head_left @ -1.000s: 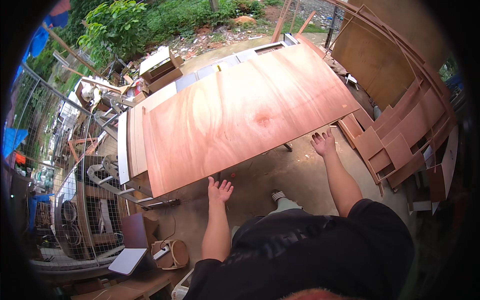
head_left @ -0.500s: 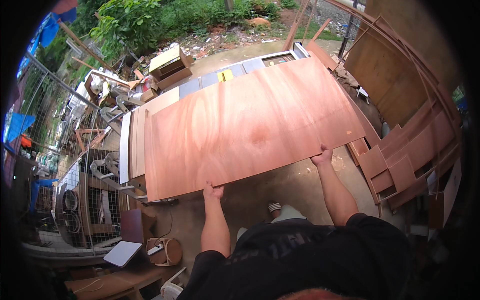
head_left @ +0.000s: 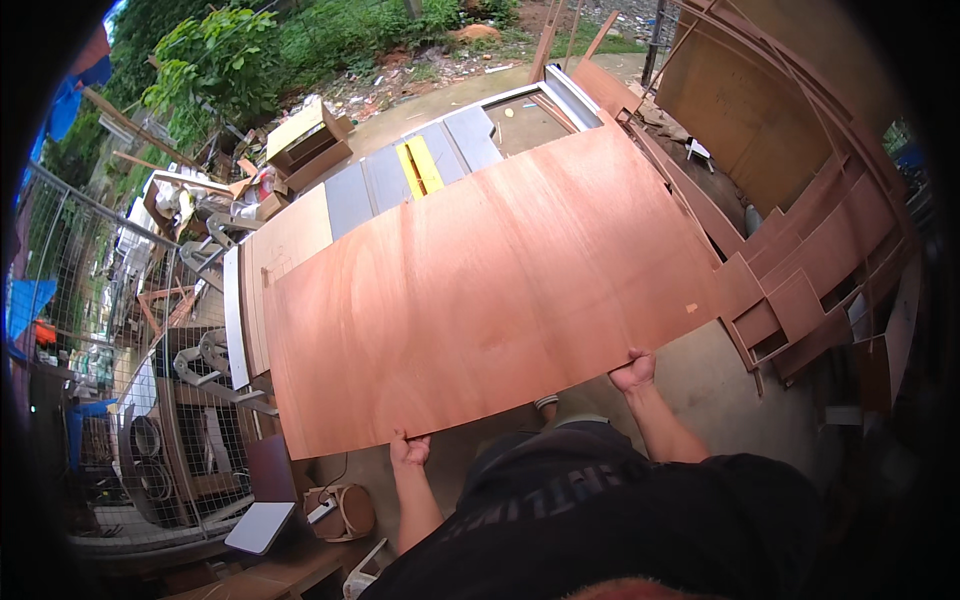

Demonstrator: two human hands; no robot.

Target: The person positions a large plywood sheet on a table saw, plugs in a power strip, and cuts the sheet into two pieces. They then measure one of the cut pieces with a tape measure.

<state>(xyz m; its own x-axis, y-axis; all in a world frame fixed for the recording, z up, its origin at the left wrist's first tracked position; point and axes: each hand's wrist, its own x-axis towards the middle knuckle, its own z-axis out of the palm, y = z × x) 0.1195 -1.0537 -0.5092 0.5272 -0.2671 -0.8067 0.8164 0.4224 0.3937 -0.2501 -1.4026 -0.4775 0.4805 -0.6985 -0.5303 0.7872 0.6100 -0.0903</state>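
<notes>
Change since the earlier frames: both hands, first spread open just short of the plywood sheet, have closed on its near edge, and the sheet now lies further across the saw table. Judgement: the sheet is under full two-handed control, being positioned on the table.

Item 1. Plywood sheet: large, reddish-brown, lying flat over the saw table and covering most of it; its near edge overhangs toward the person.

Item 2. Left hand: fingers clamped on the near edge of the sheet, close to its near left corner, thumb on top as far as can be seen.

Item 3. Right hand: fingers curled shut on the same near edge, further along to the right.

Item 4. Saw table: grey top, bare only at its far left part, with a yellow insert set in it.

Item 5. Containers: an open cardboard box beyond the far left corner of the table, contents not visible; a wire cage at the left, holding round metal parts.

Item 6. Offcut panels: same reddish board, leaning stacked at the right.
</notes>
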